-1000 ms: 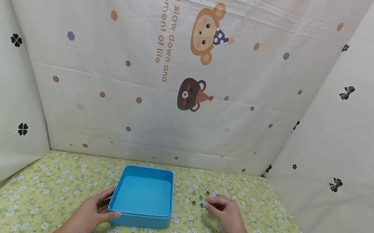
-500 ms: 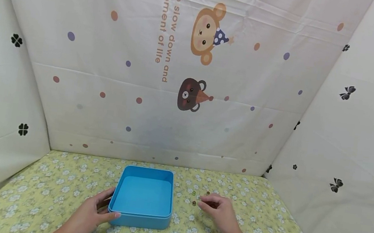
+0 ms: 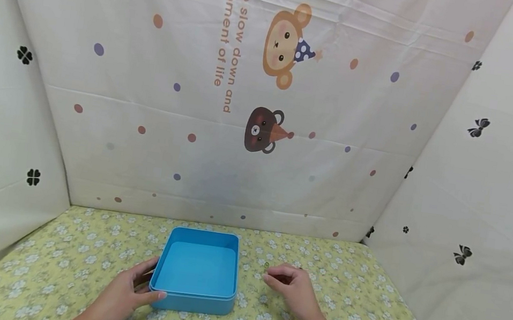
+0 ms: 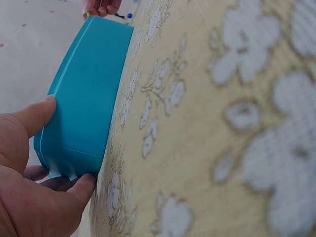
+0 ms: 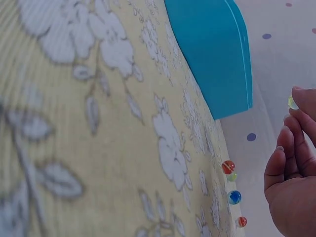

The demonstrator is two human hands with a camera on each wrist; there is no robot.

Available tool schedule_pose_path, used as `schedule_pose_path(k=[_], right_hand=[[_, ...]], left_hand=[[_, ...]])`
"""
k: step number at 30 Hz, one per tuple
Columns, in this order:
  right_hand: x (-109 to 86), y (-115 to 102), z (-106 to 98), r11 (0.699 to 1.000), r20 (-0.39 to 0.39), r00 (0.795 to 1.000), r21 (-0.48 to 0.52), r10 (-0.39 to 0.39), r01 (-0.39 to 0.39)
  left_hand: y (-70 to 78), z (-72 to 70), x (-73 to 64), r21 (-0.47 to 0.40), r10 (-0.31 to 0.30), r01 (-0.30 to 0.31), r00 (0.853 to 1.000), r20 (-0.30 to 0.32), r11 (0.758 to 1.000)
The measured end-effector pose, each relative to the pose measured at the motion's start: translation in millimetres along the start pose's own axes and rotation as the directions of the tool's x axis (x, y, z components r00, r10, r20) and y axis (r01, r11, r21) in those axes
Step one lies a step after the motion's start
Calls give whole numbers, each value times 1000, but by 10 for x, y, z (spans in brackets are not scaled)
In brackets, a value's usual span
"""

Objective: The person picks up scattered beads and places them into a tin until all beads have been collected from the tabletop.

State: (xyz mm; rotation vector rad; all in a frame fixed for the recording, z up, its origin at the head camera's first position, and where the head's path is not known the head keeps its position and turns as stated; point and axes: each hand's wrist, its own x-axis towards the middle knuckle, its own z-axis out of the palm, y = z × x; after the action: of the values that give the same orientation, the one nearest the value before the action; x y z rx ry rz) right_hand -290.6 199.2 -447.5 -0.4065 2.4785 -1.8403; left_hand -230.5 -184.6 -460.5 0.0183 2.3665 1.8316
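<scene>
A square blue box (image 3: 195,268), with no lid on it, stands on the flowered cloth. My left hand (image 3: 125,288) grips its near left corner, thumb on the front rim and fingers round the side (image 4: 47,182). Right of the box, my right hand (image 3: 292,292) pinches a clear yellow-green marble (image 5: 291,102) between thumb and forefinger, above the cloth. Below that hand lie a red marble (image 5: 228,167), a blue marble (image 5: 234,197) and another red marble (image 5: 241,221). A green marble (image 3: 267,264) shows beyond the fingertips in the head view; the hand hides the others there.
Yellow flowered cloth (image 3: 75,277) covers the table. A white printed sheet (image 3: 139,166) hangs behind it, and more white sheets (image 3: 434,291) close off the left and right sides.
My right hand has shifted left towards the box and now covers most of the marbles that showed earlier. The left hand and the box have stayed in place.
</scene>
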Motion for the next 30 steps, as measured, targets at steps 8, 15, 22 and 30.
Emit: schedule_pose_path(k=[8,15,22,30], right_hand=[[19,-22,49,999,7,1000,-30,-25,25],[43,2,106,999,33,999,-17,-40,40],[52,-28,180,999,51,998,-16,-47,47],[76,-61,251,999,65,997,10,-51,51]], left_hand=[[-1,5,3,3,-4,4,1000,-11,1000],[-5,-1,-2,7,-5,5,1000,-8,1000],[-18,-11,7,7,12,-12,1000,2,1000],[-8,-6,-6,7,15,-15,1000,2,1000]])
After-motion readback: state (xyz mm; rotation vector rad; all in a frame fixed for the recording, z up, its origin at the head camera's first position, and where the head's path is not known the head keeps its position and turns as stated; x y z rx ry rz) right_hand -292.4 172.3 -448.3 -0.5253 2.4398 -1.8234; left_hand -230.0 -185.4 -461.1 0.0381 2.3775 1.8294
